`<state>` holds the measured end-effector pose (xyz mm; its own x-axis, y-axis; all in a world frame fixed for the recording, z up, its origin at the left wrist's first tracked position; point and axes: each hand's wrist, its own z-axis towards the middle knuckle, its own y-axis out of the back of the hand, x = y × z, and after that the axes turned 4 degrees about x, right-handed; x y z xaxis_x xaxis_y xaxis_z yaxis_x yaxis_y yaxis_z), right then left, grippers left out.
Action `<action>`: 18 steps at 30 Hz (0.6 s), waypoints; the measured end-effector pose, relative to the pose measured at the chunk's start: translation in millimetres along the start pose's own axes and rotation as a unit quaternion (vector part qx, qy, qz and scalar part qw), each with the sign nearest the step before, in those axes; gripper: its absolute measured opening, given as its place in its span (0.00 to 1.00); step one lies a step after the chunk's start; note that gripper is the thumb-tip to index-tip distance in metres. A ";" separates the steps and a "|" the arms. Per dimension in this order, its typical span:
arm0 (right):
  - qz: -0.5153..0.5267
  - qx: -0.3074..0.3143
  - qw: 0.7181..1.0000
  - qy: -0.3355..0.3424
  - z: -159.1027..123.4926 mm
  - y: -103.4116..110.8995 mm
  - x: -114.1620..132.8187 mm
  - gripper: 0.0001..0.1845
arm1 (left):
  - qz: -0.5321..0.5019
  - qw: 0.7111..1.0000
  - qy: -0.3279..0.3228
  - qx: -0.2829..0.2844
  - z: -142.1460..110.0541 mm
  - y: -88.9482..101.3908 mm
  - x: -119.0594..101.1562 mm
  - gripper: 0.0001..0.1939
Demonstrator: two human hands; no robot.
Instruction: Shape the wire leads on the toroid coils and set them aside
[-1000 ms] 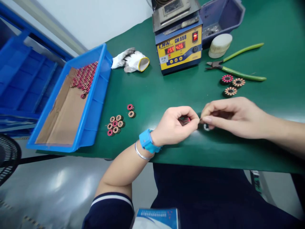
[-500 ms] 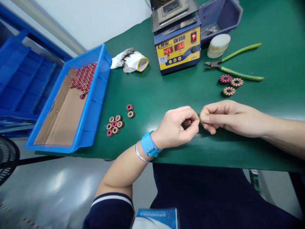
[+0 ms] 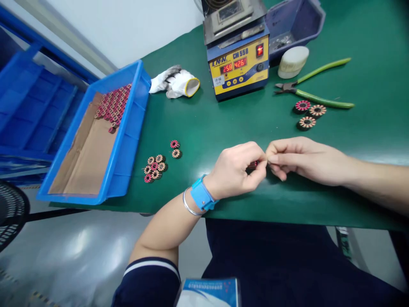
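My left hand (image 3: 238, 170) is curled round a small red wound coil (image 3: 253, 164), of which only a sliver shows between the fingers. My right hand (image 3: 300, 160) meets it from the right, thumb and forefinger pinched at the coil's edge; what they pinch is too small to make out. Both hands hover just above the green mat (image 3: 204, 128) near the front edge. A blue wristband (image 3: 202, 195) and a metal bangle sit on my left wrist.
A cluster of several coils (image 3: 154, 167) lies left of my hands, three more coils (image 3: 306, 113) at the right. Green-handled cutters (image 3: 315, 85), a white pad (image 3: 293, 61), a yellow solder pot (image 3: 238, 64), a white glove (image 3: 175, 82), a dark bin (image 3: 297, 21) and a blue tray (image 3: 105, 128) with coils stand around.
My right hand has shifted slightly left and closed in on the left hand's fingertips. A small ring seen under the right fingers a second ago is no longer visible.
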<state>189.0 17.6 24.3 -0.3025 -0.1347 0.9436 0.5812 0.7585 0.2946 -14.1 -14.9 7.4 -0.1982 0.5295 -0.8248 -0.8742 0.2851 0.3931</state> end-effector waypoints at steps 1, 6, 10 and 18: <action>0.064 0.029 0.997 -0.041 -0.1 0.7 0.0 0.19 | 0.004 1.000 -0.008 -0.004 -0.2 -0.4 0.1 0.07; -0.209 -0.088 0.965 0.132 -4.2 7.7 -7.4 0.10 | -0.219 0.953 0.207 0.043 3.3 5.7 -0.2 0.09; -0.385 -0.121 0.875 0.267 -3.9 5.8 -10.8 0.05 | -0.286 0.915 0.279 0.055 5.5 8.6 -0.1 0.15; -0.177 -0.094 0.971 0.131 -6.1 14.0 -8.0 0.11 | -0.313 0.897 0.307 0.056 7.4 5.9 -1.2 0.14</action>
<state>204.2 25.4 21.7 -0.3192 -0.5422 0.7772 0.6109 0.5092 0.6062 -15.8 -8.0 13.8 0.0796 -0.2925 -0.9530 -0.8563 0.4694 -0.2156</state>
